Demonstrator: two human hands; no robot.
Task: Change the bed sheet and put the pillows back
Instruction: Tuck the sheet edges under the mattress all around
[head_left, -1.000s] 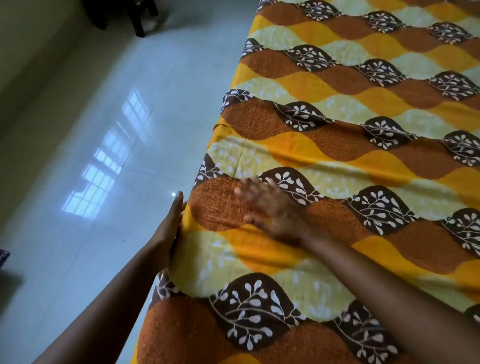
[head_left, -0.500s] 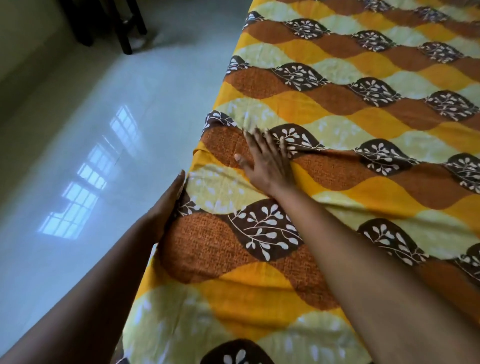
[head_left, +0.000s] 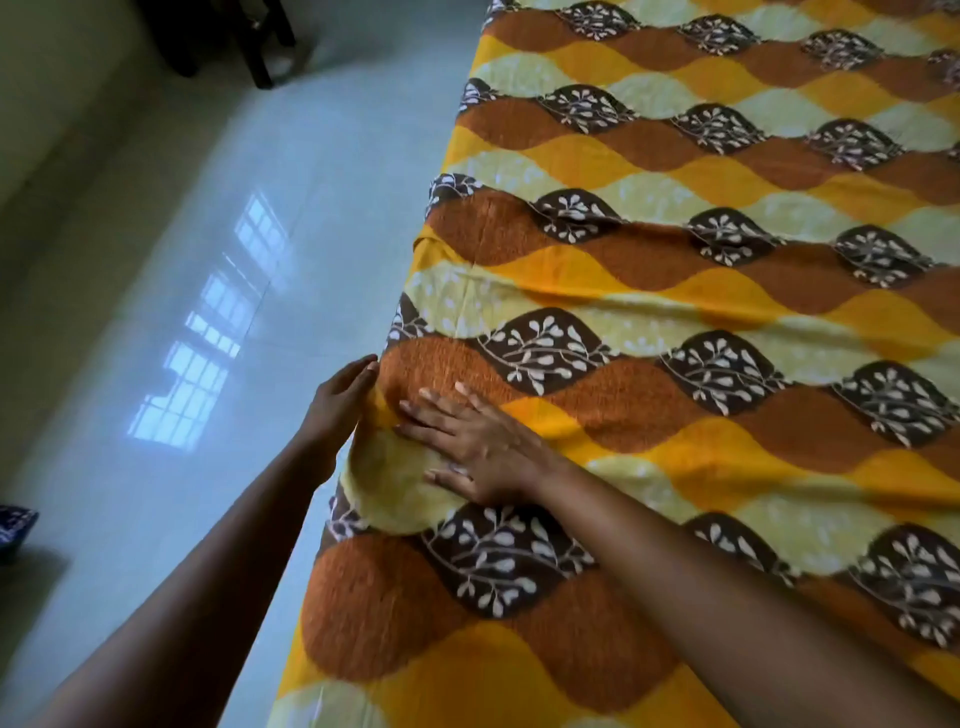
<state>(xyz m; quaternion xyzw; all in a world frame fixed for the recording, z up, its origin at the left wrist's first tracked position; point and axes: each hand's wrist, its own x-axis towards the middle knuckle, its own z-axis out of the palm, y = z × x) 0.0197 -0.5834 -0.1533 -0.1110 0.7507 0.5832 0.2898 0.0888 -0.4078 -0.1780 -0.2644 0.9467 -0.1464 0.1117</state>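
at the long edge of a bed, a person's right hand (head_left: 478, 447) lies flat, palm down, on a bed sheet (head_left: 675, 291) printed in waves of orange, brown, yellow and pale green with dark brown leaf-sprig patches. its fingers (head_left: 431, 410) are straight and spread, grasping nothing. they point toward the bed's edge and press a pale yellow-green patch of the cloth. the left hand (head_left: 337, 405) stands upright just beside it, against the side of the bed where the sheet turns down over the edge. its fingers (head_left: 358, 374) are extended and released, their tips touching the cloth at the fold. both bare forearms reach in from the lower part of the frame. the sheet covers the whole visible top of the bed, with shallow creases running across it beyond the hands. to the left, a glossy pale tiled floor (head_left: 322, 171) carries the blue-white reflection of a barred window (head_left: 208, 332). dark furniture legs (head_left: 260, 57) stand on the floor at the top of the view, well apart from the hands. part of a blue patterned object (head_left: 15, 525) shows at the far left edge, too cropped to identify.
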